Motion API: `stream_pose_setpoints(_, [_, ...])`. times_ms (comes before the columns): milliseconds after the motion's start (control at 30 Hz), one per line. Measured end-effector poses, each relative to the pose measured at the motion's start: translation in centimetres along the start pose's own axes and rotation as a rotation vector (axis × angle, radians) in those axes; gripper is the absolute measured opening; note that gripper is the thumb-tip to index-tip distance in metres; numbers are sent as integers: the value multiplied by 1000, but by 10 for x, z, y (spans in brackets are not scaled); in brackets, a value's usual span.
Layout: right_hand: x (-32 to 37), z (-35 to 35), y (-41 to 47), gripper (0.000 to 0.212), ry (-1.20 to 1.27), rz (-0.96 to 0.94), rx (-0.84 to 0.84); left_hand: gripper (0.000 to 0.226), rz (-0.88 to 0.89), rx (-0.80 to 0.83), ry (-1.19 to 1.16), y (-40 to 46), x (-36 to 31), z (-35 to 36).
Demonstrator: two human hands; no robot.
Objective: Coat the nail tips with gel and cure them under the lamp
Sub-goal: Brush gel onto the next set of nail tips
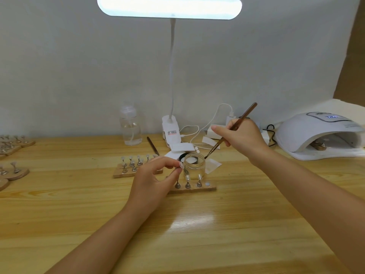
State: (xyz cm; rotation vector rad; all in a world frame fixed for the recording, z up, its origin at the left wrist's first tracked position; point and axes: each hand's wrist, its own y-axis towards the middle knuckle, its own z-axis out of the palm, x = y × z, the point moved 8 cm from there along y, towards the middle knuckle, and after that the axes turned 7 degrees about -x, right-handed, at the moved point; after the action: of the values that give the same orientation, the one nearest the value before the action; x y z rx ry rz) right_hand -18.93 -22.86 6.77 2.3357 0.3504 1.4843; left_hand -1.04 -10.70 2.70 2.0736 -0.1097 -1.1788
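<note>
The left hand (152, 180) pinches a nail tip (180, 165) on its stand in its fingers beside the jar (194, 165); the right hand (240, 135) grips the brush (231, 130), bristles at the jar's rim. Load little gel, then stroke thinly, holding the tip steady above the surface (197, 224).

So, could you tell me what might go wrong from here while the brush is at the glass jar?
The open clear glass jar stands just behind the wooden holder strip, right beside the left hand; a nudge could tip it. The right hand holds the thin brown brush at the jar's rim, so gel might drip onto the wooden table. The left hand pinches a small pale nail tip on its stand, which could slip.
</note>
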Motion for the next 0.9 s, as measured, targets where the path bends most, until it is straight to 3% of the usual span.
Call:
stream_pose_setpoints(200, [5,-5,-12,33,153,-1,-17,29,6,-9,6,0,0,-1])
stream_pose_setpoints(333, [18,-1,-39,24,337,-111,-27,29,5,-6,17,1,1,0])
stream_pose_setpoints(667, [48,17,-89,19,326,-452,4,31,9,-5,4,1,1,-1])
stream_pose_setpoints(800, [38,19,-91,35,401,-406,-13,35,8,-22,-7,1,1,-1])
stream_pose_setpoints(900, [37,19,-91,33,372,-439,-51,36,13,-31,-4,1,2,-1])
